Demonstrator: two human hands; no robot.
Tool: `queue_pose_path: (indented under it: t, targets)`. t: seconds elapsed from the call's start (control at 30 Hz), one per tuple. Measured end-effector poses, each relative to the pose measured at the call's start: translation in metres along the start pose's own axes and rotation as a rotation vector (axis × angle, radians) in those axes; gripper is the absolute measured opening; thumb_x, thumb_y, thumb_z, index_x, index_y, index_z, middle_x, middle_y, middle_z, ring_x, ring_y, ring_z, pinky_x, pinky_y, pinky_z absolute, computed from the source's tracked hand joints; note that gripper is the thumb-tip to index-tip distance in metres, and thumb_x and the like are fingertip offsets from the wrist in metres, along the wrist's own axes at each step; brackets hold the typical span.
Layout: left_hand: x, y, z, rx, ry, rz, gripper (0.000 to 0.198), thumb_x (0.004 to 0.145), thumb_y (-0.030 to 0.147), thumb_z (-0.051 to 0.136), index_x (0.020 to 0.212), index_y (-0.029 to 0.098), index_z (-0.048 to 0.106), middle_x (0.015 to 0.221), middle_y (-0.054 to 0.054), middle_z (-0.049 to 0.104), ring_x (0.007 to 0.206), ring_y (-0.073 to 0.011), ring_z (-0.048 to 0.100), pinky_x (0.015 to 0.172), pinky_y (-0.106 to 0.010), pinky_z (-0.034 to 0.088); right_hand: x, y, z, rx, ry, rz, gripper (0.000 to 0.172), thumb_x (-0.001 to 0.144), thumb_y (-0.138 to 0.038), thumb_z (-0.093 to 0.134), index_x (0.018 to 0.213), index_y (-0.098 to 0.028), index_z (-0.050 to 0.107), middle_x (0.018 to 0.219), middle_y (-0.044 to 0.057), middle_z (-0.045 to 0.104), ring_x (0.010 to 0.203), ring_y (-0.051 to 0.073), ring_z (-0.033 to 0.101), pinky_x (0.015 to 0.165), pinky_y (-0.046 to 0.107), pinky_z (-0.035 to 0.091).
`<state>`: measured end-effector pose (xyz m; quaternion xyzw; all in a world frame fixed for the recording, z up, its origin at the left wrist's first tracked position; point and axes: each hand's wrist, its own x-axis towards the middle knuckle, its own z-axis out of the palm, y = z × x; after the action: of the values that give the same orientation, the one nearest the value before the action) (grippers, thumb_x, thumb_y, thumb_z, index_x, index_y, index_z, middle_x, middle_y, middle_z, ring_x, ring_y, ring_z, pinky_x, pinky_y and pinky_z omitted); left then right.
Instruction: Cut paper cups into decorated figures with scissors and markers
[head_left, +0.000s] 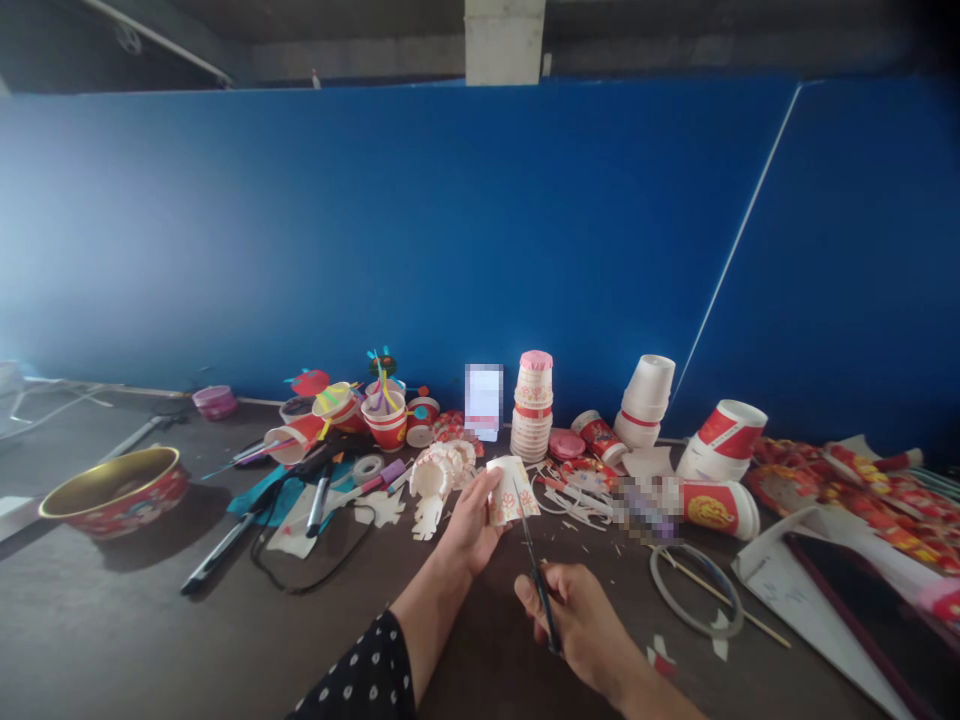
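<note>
My left hand [469, 522] holds a piece of white paper cup with a pink floral print [512, 491] up off the table. My right hand [571, 618] grips a pair of dark-handled scissors [541, 600], whose thin blades point up at the lower edge of that paper piece. Just beyond my left hand lie cut paper-cup shapes with fringed strips [439, 475]. Paper scraps and thin offcuts [574, 500] are scattered to the right of the held piece.
A dark table [225, 640] runs along a blue wall, crowded with stacked paper cups [532, 408], red-printed cups [720, 445], cup crafts with coloured straws [367, 415], markers, tape, a red-and-gold bowl [116, 490], a wire ring [697, 590] and red packaging [847, 490].
</note>
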<state>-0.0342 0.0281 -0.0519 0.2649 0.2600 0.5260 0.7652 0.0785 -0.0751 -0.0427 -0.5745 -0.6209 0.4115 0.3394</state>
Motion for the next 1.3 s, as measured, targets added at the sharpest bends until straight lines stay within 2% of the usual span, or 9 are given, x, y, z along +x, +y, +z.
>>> queue_pose_path:
  t: [0.87,0.97,1.1,1.3]
  targets:
    - [-0.001,0.001,0.003,0.023,0.021,0.006,0.027,0.066,0.031,0.065,0.087,0.016,0.059,0.073,-0.003,0.063,0.062,-0.0142,0.058,0.06,-0.027,0.046,0.001,0.005,-0.001,-0.031,0.012,-0.011,0.052,0.075,-0.059,0.043,0.046,-0.016,0.049,0.042,-0.002,0.048,0.042,0.009,0.043,0.045,0.019,0.031]
    - [-0.003,0.003,0.004,0.029,0.005,0.01,0.031,0.066,0.031,0.065,0.093,0.018,0.058,0.078,-0.003,0.063,0.064,-0.0144,0.059,0.06,-0.027,0.046,0.002,0.008,-0.001,-0.027,0.014,-0.012,0.051,0.075,-0.058,0.045,0.047,-0.016,0.049,0.042,-0.002,0.049,0.041,0.009,0.044,0.044,0.019,0.031]
    - [-0.006,0.005,0.007,0.033,-0.033,0.03,0.043,0.068,0.03,0.063,0.109,0.027,0.051,0.092,-0.002,0.062,0.071,-0.0138,0.059,0.062,-0.026,0.046,0.004,0.014,0.002,-0.026,0.044,-0.01,0.051,0.074,-0.059,0.045,0.046,-0.016,0.049,0.042,-0.001,0.049,0.04,0.009,0.044,0.043,0.019,0.031]
    - [-0.005,0.005,0.005,0.056,-0.06,0.051,0.04,0.068,0.033,0.063,0.106,0.026,0.052,0.089,-0.001,0.062,0.072,-0.0146,0.059,0.06,-0.024,0.046,0.007,0.02,0.004,0.013,0.057,-0.012,0.051,0.073,-0.061,0.046,0.046,-0.017,0.047,0.04,-0.002,0.049,0.039,0.009,0.045,0.042,0.019,0.031]
